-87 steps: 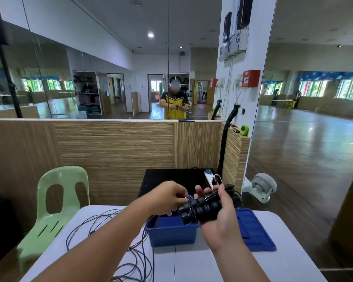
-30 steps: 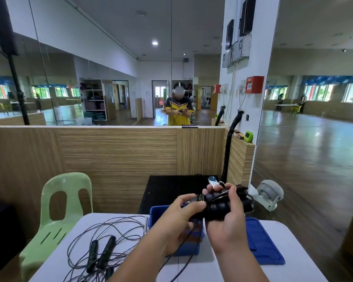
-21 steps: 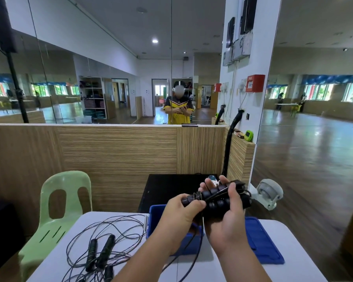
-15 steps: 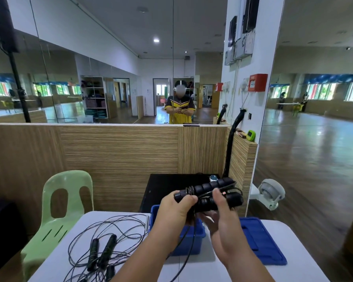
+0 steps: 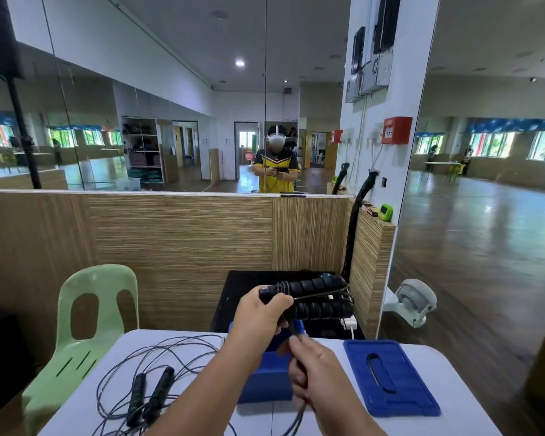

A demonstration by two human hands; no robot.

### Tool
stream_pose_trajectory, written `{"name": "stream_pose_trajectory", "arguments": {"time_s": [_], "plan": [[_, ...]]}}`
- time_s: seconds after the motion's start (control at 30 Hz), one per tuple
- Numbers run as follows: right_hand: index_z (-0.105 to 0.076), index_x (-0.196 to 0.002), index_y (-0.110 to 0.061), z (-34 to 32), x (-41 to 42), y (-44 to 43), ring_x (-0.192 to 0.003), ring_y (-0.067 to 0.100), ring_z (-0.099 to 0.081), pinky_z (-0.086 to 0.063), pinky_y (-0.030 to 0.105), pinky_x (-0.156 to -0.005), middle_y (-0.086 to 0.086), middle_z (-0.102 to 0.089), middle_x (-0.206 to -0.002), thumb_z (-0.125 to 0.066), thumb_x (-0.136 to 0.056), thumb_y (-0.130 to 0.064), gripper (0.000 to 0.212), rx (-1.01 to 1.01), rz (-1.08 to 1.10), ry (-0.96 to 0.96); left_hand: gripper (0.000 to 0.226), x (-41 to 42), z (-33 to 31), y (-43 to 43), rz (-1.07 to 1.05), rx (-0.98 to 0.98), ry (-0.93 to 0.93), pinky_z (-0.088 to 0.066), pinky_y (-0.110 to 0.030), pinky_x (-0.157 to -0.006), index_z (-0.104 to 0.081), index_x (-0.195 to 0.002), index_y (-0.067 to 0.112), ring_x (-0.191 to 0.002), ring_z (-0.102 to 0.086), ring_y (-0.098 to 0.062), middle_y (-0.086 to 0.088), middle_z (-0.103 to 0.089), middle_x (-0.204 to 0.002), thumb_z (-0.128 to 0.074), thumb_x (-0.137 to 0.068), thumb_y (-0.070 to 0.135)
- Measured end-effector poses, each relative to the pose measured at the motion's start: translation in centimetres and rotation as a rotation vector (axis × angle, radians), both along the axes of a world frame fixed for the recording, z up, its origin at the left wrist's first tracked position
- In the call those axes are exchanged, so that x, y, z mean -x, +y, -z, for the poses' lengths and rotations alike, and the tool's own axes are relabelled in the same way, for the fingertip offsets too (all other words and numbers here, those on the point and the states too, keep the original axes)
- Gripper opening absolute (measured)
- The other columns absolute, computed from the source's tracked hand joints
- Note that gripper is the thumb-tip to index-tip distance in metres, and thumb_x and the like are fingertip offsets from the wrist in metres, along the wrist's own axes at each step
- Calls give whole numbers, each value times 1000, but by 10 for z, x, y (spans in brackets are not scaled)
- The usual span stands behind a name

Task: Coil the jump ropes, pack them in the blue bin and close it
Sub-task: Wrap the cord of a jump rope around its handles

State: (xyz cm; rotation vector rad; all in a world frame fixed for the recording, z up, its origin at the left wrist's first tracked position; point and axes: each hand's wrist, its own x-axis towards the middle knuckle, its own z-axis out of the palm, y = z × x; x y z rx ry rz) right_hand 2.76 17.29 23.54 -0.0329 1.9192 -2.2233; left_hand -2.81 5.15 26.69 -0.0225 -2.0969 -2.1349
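Above the blue bin (image 5: 265, 382), left grip (image 5: 258, 316) clasps handles (image 5: 324, 309), right grip (image 5: 312, 369) rope (image 5: 297, 416).

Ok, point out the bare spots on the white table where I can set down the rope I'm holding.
Bare: the white table along its near edge below the flat blue plastic lid, and a small patch just in front of the blue plastic bin. Crowded: the left half, under the loose black-handled jump rope.
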Motion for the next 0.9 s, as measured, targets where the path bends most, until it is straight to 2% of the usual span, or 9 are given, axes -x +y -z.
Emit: {"name": "stream_pose_trajectory", "arguments": {"time_s": [0.07,0.2,0.3,0.37,0.43,0.5,0.6,0.77,0.9], "plan": [[-61,-96,2,1,0,2,-43,12,-28,-26,24,-43,0,-36,-53,-41,-109,-27,37,-88,-12,63,4,0,2,4,-13,-40,-39,-45,-27,-52,-65,-91,9,-51,-54,-11,6,-62,-59,-67,-92,12],[-59,-84,-2,5,3,11,-47,8,-35,-30,20,-50,-8,-40,-51,-43,-108,-25,37,-325,-28,228,11,-1,6,14,-50,-129,-107,-44,-28,-51,-66,-103,11,-53,-52,-15,-3,-64,-72,-65,-93,11],[-62,-83,-7,8,7,17,-56,9,-40,-33,24,-59,-9,-43,-54,-44,-107,-29,38,-461,-41,321,13,-2,7,21,-61,-194,-138,-43,-25,-45,-63,-107,16,-51,-55,-13,-6,-62,-78,-63,-95,12],[-66,-86,-8,8,10,20,-57,8,-42,-35,22,-60,-8,-46,-55,-44,-107,-30,38,-497,-45,341,11,-3,7,24,-73,-206,-145,-45,-27,-47,-63,-106,16,-58,-57,-17,-8,-62,-82,-64,-95,15],[-67,-88,-7,9,12,23,-57,8,-42,-35,19,-58,-8,-46,-55,-44,-107,-32,38,-500,-63,341,9,-4,6,27,-92,-194,-152,-46,-28,-50,-66,-103,17,-64,-60,-19,-6,-65,-83,-66,-95,21],[-66,-91,-3,11,13,25,-55,11,-40,-33,21,-55,-5,-45,-56,-44,-108,-31,39,-454,-102,325,11,-6,4,30,-107,-199,-172,-45,-26,-47,-69,-98,17,-56,-59,-16,-4,-67,-73,-68,-94,27],[-64,-84,-10,14,14,26,-50,9,-40,-32,20,-52,4,-47,-60,-44,-108,-32,38,-406,-139,325,18,-8,2,33,-106,-250,-212,-40,-27,-45,-70,-89,18,-56,-53,-21,-5,-62,-65,-70,-92,36],[-60,-84,-7,19,18,27,-41,4,-39,-32,15,-47,2,-46,-56,-41,-105,-46,49,-400,-189,337,28,-9,1,39,-174,-280,-169,-56,-41,-68,-70,-80,16,-67,-64,-23,-1,-69,-65,-70,-91,42],[-67,-81,-16,25,23,34,-42,14,-39,-34,26,-46,2,-50,-54,-39,-106,-49,50,-341,-262,267,36,-16,-6,40,-175,-253,-160,-39,-28,-53,-54,-67,20,-50,-48,-8,13,-53,-45,-62,-98,35]]}}
